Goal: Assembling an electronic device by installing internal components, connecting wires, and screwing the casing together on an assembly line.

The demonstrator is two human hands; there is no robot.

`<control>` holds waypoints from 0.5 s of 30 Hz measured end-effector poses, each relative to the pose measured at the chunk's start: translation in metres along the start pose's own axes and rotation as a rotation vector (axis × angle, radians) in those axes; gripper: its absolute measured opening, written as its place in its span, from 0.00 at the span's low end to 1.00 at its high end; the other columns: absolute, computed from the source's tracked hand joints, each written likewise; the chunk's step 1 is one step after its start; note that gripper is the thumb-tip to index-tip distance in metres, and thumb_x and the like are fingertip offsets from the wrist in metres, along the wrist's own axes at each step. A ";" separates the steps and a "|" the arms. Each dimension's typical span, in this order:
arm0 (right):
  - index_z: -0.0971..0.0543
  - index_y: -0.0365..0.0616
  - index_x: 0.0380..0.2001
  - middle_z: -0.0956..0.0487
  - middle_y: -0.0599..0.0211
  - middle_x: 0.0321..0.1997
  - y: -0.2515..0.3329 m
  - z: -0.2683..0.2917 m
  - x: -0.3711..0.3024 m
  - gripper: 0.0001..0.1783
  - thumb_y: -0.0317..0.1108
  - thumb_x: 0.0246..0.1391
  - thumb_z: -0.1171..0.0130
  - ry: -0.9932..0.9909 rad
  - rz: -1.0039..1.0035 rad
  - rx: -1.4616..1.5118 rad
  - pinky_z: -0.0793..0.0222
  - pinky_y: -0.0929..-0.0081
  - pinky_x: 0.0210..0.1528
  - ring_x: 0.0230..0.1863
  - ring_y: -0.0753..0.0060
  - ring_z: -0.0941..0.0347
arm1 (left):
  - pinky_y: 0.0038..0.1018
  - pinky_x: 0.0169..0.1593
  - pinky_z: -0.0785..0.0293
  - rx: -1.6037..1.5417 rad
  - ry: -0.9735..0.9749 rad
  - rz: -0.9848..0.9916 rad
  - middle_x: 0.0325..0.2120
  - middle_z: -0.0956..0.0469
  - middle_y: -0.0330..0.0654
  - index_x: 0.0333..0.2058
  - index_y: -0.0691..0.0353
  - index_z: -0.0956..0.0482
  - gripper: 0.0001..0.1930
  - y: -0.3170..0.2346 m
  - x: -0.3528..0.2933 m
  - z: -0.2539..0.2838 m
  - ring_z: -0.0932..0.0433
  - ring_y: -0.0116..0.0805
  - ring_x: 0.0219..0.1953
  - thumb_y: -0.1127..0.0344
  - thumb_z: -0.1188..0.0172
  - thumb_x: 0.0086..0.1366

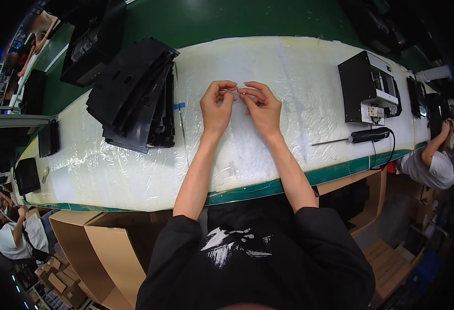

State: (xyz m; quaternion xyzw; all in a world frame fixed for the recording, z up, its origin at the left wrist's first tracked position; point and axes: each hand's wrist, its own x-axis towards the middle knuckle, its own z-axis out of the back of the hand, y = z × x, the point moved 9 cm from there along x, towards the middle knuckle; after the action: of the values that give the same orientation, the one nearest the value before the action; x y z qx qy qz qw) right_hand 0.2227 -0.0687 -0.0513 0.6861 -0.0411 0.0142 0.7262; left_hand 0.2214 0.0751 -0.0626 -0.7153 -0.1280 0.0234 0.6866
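Over the middle of the plastic-covered table (247, 155), my two hands meet fingertip to fingertip. The fingers of my left hand (218, 103) are curled into a pinch. My right hand (264, 106) pinches too, its fingertips close against the left ones. Something tiny and pale seems to show between the fingertips, too small to name. Left of my hands lies a fanned stack of black plastic panels (134, 93). To the right, an electric screwdriver (369, 135) with a long thin shaft rests on the table, its shaft pointing toward my right forearm.
A black and silver benchtop machine (366, 88) stands behind the screwdriver, whose black cable hangs over the front edge. Open cardboard boxes (110, 253) sit below the table's green edge (247, 191). Co-workers (433, 160) are at both far sides. Blue tape (179, 106) lies beside the panels.
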 end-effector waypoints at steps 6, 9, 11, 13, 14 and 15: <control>0.24 0.37 0.38 0.18 0.66 0.33 -0.003 0.002 0.000 0.13 0.20 0.46 0.39 -0.009 0.004 -0.026 0.34 0.87 0.25 0.23 0.87 0.30 | 0.19 0.36 0.28 0.001 0.016 0.008 0.32 0.22 0.42 0.37 0.69 0.25 0.08 -0.001 0.000 -0.003 0.26 0.22 0.29 0.78 0.52 0.60; 0.24 0.37 0.38 0.19 0.66 0.33 -0.003 0.002 0.001 0.13 0.20 0.46 0.39 -0.015 0.008 -0.055 0.34 0.87 0.26 0.23 0.87 0.31 | 0.19 0.36 0.27 0.005 0.020 0.016 0.32 0.22 0.42 0.37 0.69 0.25 0.08 0.000 0.000 -0.003 0.26 0.22 0.29 0.78 0.52 0.60; 0.24 0.37 0.37 0.19 0.66 0.33 -0.005 0.003 0.002 0.13 0.20 0.45 0.38 -0.016 0.010 -0.041 0.35 0.88 0.26 0.24 0.88 0.31 | 0.19 0.36 0.27 0.001 0.024 0.023 0.31 0.22 0.41 0.37 0.69 0.25 0.08 0.001 0.001 -0.003 0.26 0.22 0.29 0.78 0.52 0.60; 0.24 0.37 0.37 0.19 0.66 0.32 -0.005 0.003 0.002 0.13 0.20 0.45 0.38 -0.017 0.013 -0.028 0.35 0.88 0.26 0.24 0.88 0.32 | 0.19 0.36 0.28 0.020 0.019 0.007 0.31 0.22 0.41 0.37 0.69 0.25 0.08 -0.001 0.001 -0.003 0.26 0.22 0.29 0.78 0.52 0.60; 0.23 0.37 0.36 0.19 0.67 0.32 -0.004 0.004 0.002 0.13 0.20 0.44 0.37 -0.022 0.024 -0.053 0.36 0.88 0.26 0.23 0.88 0.32 | 0.19 0.36 0.28 0.020 0.019 0.007 0.31 0.22 0.41 0.37 0.69 0.25 0.08 -0.001 0.001 -0.003 0.26 0.22 0.29 0.78 0.52 0.60; 0.23 0.37 0.35 0.19 0.68 0.31 -0.002 0.004 0.001 0.12 0.20 0.44 0.37 -0.026 0.035 -0.078 0.36 0.88 0.26 0.23 0.89 0.33 | 0.19 0.36 0.27 0.020 0.021 0.013 0.31 0.23 0.41 0.36 0.69 0.25 0.08 -0.001 0.001 -0.002 0.26 0.22 0.30 0.78 0.52 0.60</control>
State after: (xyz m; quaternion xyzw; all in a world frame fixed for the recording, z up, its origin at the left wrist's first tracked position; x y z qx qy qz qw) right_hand 0.2241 -0.0728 -0.0527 0.6567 -0.0633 0.0164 0.7513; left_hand 0.2227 0.0729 -0.0618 -0.7095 -0.1160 0.0215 0.6948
